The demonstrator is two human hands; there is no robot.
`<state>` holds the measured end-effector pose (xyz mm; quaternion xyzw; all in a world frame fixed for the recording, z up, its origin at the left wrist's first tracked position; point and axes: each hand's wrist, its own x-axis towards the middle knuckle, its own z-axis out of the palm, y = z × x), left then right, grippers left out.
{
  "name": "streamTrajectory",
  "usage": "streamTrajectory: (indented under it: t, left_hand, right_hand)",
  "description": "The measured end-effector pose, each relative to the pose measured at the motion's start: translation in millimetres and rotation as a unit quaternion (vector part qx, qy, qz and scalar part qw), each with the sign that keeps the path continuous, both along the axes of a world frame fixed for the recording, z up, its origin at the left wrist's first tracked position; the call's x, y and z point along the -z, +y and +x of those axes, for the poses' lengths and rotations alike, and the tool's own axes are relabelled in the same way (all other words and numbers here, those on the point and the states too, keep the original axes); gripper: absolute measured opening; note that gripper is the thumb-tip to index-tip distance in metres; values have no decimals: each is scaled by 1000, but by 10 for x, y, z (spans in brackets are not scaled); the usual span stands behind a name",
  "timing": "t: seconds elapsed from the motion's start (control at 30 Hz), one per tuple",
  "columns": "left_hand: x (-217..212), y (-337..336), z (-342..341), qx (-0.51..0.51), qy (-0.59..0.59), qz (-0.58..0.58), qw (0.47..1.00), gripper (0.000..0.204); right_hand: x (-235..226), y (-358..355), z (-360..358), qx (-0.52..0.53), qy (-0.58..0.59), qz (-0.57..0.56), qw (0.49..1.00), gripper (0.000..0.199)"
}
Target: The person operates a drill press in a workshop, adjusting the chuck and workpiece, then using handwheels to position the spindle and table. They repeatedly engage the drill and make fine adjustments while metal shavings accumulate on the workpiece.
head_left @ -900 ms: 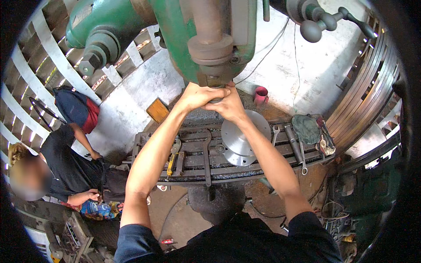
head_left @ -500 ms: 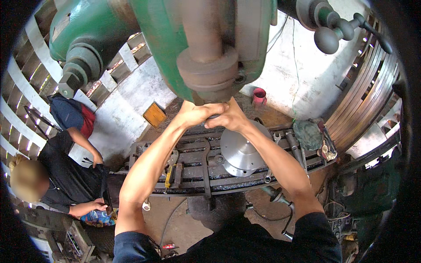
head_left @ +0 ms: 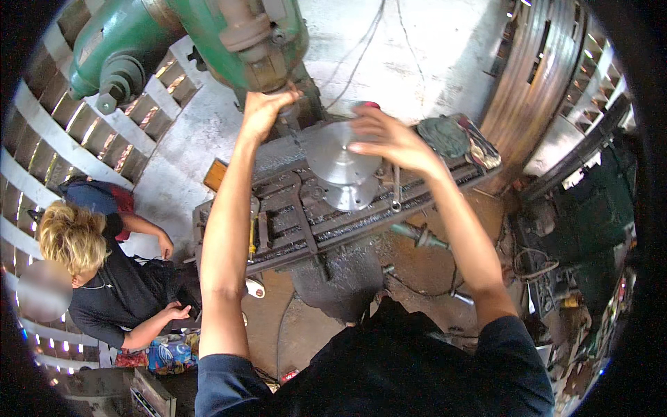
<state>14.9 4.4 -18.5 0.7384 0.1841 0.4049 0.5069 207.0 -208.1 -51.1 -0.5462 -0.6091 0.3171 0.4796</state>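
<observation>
pale wall (head_left: 445,48), red mug (head_left: 370,105) behind right hand (head_left: 396,142)

The sole view looks down and forward from head height. Fisheye-wide, it has the tabletop (head_left: 279,221) fairly near, around mid-frame.

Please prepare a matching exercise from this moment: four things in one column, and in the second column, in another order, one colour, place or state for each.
1. left hand
2. right hand
3. metal disc
4. machine head

A. green
B. open, fingers extended
C. above the slotted table, silver
D. at the spindle

Pairs: 1-D, 2-B, 3-C, 4-A
</observation>
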Motion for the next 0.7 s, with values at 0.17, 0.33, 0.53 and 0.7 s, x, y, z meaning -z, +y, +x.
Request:
streamTrajectory:
  t: [0.17, 0.33, 0.53, 0.7]
  left_hand:
    - [139, 125, 44, -63, -24, 92, 994, 17]
    - [192, 156, 71, -89, -15, 62, 994, 19]
    - [262, 241, -13, -157, 38, 146, 976, 23]
    - [348, 667, -143, -155, 90, 127, 976, 33]
  right_hand:
    - [691, -2217, 580, 231, 71, -83, 967, 50]
    - [1745, -4329, 56, 502, 93, -199, 837, 38]
    - [2147, -5112, -215, 488, 182, -328, 788, 32]
    - [2229, -4820, 197, 300, 7, -329, 895, 45]
